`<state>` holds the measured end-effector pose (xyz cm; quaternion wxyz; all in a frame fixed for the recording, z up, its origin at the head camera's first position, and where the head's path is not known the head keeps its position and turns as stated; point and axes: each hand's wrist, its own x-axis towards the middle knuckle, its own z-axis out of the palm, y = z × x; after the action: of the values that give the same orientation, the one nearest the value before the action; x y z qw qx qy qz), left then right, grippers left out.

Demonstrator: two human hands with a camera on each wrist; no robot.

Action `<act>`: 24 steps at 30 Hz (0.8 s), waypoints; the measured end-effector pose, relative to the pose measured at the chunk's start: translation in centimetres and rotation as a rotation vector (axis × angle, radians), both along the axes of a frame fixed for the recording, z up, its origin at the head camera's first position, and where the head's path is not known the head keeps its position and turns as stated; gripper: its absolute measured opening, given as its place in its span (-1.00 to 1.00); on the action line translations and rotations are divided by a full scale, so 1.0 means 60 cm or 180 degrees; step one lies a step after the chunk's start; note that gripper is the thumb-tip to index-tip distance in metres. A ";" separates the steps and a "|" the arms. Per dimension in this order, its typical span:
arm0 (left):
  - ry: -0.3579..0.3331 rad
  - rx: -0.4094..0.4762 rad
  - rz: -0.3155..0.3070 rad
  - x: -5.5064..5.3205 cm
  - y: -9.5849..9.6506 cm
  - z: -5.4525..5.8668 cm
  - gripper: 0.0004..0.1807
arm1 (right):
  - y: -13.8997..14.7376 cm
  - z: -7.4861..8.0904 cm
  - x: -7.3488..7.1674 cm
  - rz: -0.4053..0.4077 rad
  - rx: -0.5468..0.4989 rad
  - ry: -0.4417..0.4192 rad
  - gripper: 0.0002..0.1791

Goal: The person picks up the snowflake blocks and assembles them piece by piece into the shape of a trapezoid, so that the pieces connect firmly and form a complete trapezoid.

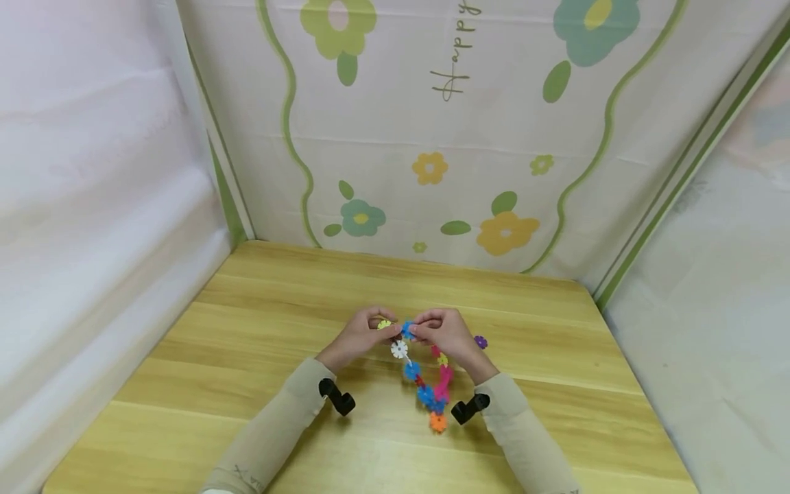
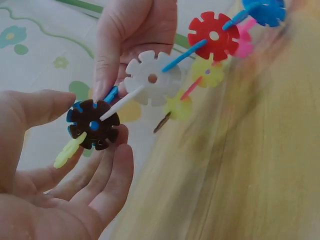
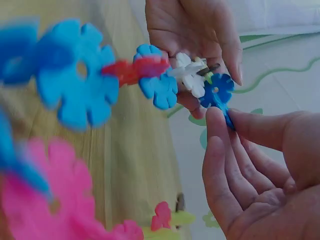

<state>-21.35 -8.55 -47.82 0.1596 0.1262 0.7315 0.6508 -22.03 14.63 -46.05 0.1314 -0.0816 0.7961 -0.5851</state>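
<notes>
A chain of notched flower-shaped plastic discs hangs between the two hands above the table. My left hand (image 1: 361,337) holds the chain's upper end by a dark brown disc (image 2: 106,131), its thumb at the rim and its fingers behind. A blue disc (image 3: 220,86) lies against the brown one. Opposite, my right hand (image 1: 453,339) pinches a blue piece (image 3: 229,120) seen edge-on and slotted at that blue disc. A yellow disc (image 1: 384,325) juts out by the left hand. Below, a white disc (image 1: 399,349) leads down to more blue discs (image 1: 412,371).
Pink discs (image 1: 443,383) form the chain's right side, and an orange disc (image 1: 438,422) is at its lower end. A purple disc (image 1: 481,342) shows beside the right wrist. The wooden table (image 1: 247,329) meets a flower-printed cloth (image 1: 382,123) at the back.
</notes>
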 end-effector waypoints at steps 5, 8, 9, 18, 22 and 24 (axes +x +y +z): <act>0.0272 -0.0345 -0.0281 0.003 0.007 -0.004 -0.73 | 0.008 0.010 -0.002 0.0380 0.0330 0.0139 -0.83; 0.0379 -0.0385 -0.0371 0.005 0.011 -0.007 -0.80 | 0.027 0.020 -0.008 0.0488 0.0639 0.0361 -0.82; 0.0371 -0.0377 -0.0372 0.005 0.011 -0.007 -0.81 | 0.039 0.024 -0.012 0.0497 0.0781 0.0463 -0.82; 0.0199 -0.0468 -0.0154 0.008 0.004 -0.010 -0.80 | 0.175 0.023 -0.043 0.0182 0.2115 0.0619 -0.70; 0.0150 -0.0460 -0.0135 0.006 0.000 -0.010 -0.75 | 0.203 -0.004 -0.034 0.0233 0.2198 0.0368 -0.72; 0.0149 -0.0463 -0.0134 0.005 0.000 -0.011 -0.73 | 0.208 -0.016 -0.029 0.0247 0.2127 0.0318 -0.76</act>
<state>-21.04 -8.56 -48.49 0.1649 0.1448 0.7776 0.5893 -23.77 27.13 -47.01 0.1339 -0.0929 0.9456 -0.2817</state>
